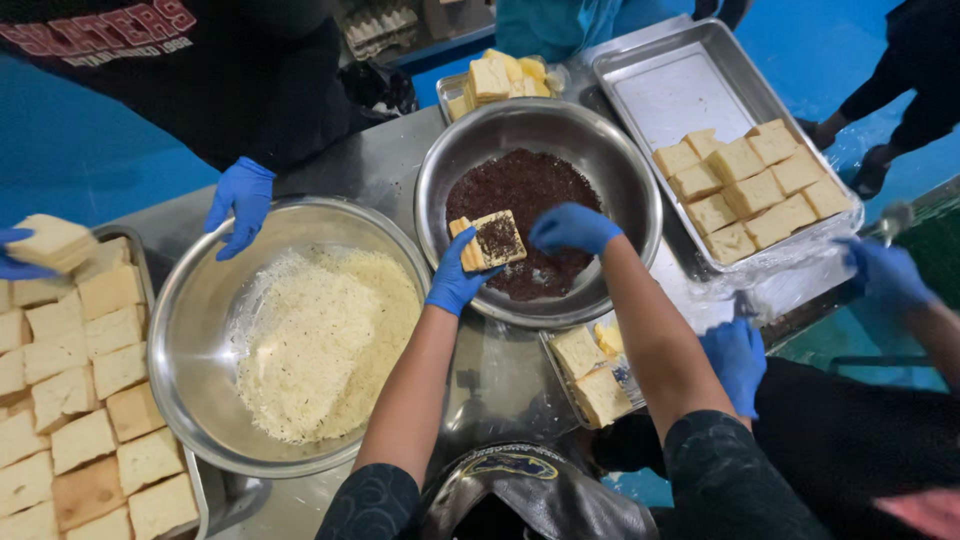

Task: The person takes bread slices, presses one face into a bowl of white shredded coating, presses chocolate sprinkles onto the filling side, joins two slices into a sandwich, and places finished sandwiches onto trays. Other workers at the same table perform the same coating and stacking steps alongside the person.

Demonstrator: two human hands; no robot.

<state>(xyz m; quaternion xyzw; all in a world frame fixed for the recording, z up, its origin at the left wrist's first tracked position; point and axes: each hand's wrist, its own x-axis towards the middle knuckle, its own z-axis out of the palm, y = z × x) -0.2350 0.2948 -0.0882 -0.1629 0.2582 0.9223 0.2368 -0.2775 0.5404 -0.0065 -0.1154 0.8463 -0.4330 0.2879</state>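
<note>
The left hand (455, 285), in a blue glove, pinches a small square cake slice (487, 240) by its near left edge, fingers closed on the stack so the top face tilts up over the bowl. That top face is already partly coated with dark brown sprinkles, thickest at its centre. The right hand (572, 228), also blue-gloved, hovers just beside the slice on its right, fingers drawn together and curled down toward the sprinkles; whether it holds a pinch of them cannot be told.

Both hands work above a round steel bowl (640, 190) lined with the dark sprinkles (530, 180), in the middle of the surface. To do this step well, the slice is best kept low over the bowl so loose bits fall back in, and the bare corners covered with a light press.

To the left sits a larger steel bowl (180, 330) of pale grated cheese (325, 340). Further left, a tray (195, 490) holds rows of plain cake squares. To the far right, another steel tray (680, 60) carries more squares at its near end. A small container (560, 385) of slices lies near, just below the sprinkle bowl.

Other people's gloved hands reach in: one (240, 205) at the far left, two at the right edge.
</note>
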